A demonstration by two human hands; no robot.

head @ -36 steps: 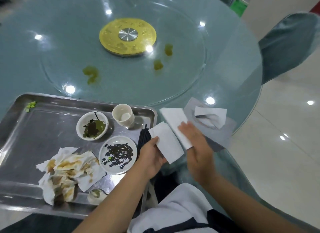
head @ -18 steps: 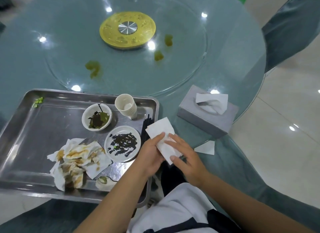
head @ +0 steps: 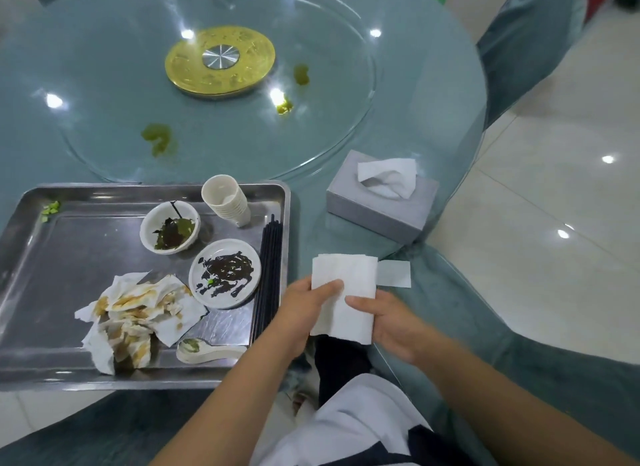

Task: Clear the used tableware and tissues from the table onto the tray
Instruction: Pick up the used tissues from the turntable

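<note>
A clean folded white tissue [head: 346,292] is held between my left hand [head: 304,313] and my right hand [head: 388,320], just right of the steel tray [head: 52,243]. On the tray lie crumpled stained tissues [head: 138,313], a small bowl [head: 169,228] with dark leftovers, a sauce-smeared plate [head: 225,273], a stack of white cups [head: 227,202], black chopsticks [head: 268,275] and a white spoon [head: 207,351]. A small tissue scrap [head: 394,274] lies on the glass beside my right hand.
A grey tissue box [head: 381,202] stands on the table's right edge. The glass turntable [head: 214,94] with a gold hub [head: 220,65] carries green-yellow sauce spills [head: 159,139]. A covered chair [head: 526,39] stands at the far right.
The tissue was unfolded and loose in both hands; now it is folded into a neat rectangle between them. The view has shifted so the tissue box and tray sit lower.
</note>
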